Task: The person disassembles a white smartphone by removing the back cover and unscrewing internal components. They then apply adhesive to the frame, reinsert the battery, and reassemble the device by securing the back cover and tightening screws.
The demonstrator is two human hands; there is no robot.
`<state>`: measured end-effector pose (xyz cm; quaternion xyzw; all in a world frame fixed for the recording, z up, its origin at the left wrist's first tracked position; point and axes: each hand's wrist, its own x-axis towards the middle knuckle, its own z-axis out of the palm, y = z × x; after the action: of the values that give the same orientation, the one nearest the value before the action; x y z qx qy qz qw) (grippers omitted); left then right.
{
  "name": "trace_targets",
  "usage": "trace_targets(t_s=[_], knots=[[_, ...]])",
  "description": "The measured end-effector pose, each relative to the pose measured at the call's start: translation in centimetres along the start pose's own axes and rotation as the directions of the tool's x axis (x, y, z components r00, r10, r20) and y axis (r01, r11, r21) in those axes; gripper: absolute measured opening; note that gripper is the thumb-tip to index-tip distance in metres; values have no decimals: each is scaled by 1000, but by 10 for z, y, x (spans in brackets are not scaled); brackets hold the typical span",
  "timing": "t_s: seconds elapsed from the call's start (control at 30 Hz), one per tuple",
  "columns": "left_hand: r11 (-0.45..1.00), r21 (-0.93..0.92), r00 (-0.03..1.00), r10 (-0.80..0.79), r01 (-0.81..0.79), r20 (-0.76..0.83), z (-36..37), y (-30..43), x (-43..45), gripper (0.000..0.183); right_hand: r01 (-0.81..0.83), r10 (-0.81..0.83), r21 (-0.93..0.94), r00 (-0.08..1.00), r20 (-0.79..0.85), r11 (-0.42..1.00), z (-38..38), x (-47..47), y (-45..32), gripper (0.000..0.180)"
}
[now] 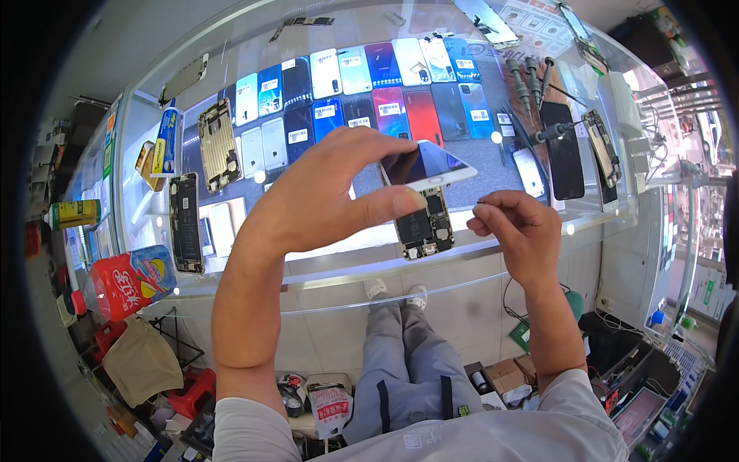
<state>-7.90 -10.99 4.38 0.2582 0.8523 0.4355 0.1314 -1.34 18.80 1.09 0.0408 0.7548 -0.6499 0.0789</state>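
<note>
Thumb and fingers of my left hand (340, 190) grip a white-framed phone screen (437, 167) by its left side. The screen is raised at a tilt over an opened phone body (426, 228), whose battery and circuit board show. Part of that body is hidden behind the screen and my thumb. To the right of the body, my right hand (514, 228) is in the air, thumb and index finger pinched around a small dark part (481, 201), too tiny to identify. The opened phone lies at the near edge of a glass display counter (340, 271).
Screwdrivers (534, 86), a black-screened phone (563, 150) and phone parts lie at right. At left are a gold phone back housing (218, 144), another opened phone (186, 222), a blue glue box (166, 141) and a drink bottle (130, 283). Rows of phones (387, 110) show beneath the glass.
</note>
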Motion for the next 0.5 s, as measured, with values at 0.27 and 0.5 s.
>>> trace_targets(t_s=[0.27, 0.5], knots=[[998, -64, 1000, 14, -15, -20, 1, -5, 3, 94, 489, -510, -425, 857, 71, 762, 5, 17, 6, 11], [998, -54, 999, 31, -33, -39, 4, -6, 2, 85, 682, -682, -590, 675, 281, 432, 13, 17, 5, 19]])
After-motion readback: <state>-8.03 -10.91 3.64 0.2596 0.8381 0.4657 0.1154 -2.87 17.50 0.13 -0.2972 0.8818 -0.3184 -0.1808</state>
